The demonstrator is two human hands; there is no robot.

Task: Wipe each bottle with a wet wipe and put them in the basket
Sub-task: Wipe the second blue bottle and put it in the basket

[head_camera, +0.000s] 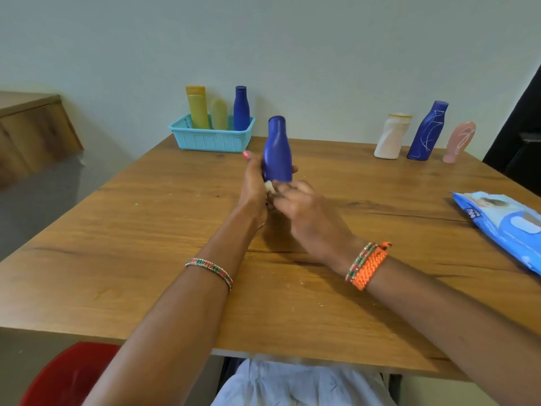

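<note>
Gripping blue bottle [277,153]: left hand [254,183] | right hand [304,209] pinching wipe [270,187] | basket [210,140]: three bottles

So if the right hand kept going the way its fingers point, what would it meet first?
The right hand points up-left at the base of the blue bottle held in the left hand; a white wet wipe sits between them, so probably that first.

Bare table [164,230] lies open at 9 o'clock of the two hands and along the near edge. At 11 o'clock the basket [211,139] blocks the far edge, three bottles standing in it. At 2 o'clock a white bottle [390,137], a marked blue bottle [426,132] and a pink bottle [458,142] stand in a row, with narrow gaps between. A wipes pack [502,227] fills the right edge at 3 o'clock.
</note>
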